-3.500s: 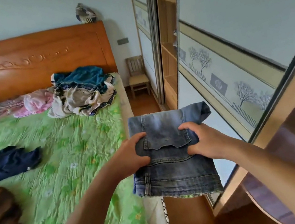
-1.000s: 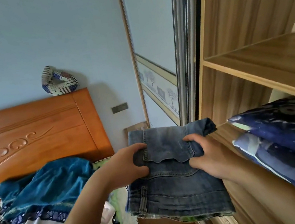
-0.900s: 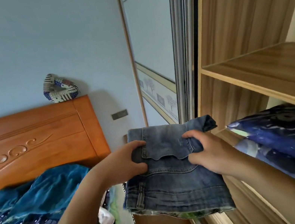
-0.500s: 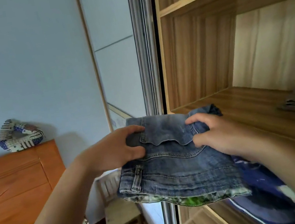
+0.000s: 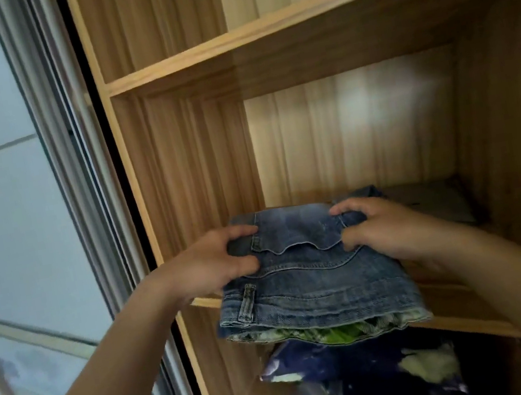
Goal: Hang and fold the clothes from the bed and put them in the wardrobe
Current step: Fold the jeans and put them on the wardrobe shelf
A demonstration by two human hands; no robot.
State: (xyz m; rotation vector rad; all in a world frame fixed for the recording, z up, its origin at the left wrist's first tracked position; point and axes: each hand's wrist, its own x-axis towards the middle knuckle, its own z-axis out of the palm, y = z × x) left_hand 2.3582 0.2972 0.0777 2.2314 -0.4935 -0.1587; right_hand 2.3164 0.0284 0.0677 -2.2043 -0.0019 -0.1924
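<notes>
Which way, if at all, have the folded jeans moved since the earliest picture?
Yes. The folded jeans went from outside the wardrobe up and forward, over its shelf edge.

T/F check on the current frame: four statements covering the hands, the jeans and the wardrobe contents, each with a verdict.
1. Both the left hand and the right hand grip the folded jeans. True.
2. The jeans have been let go and sit at the back of the shelf. False: both hands hold them, and their near edge sticks out past the shelf's front.
3. A grey folded item lies at the back right of that same shelf. True.
4. The compartment below holds a stack of white towels. False: it holds dark blue patterned fabric.
</notes>
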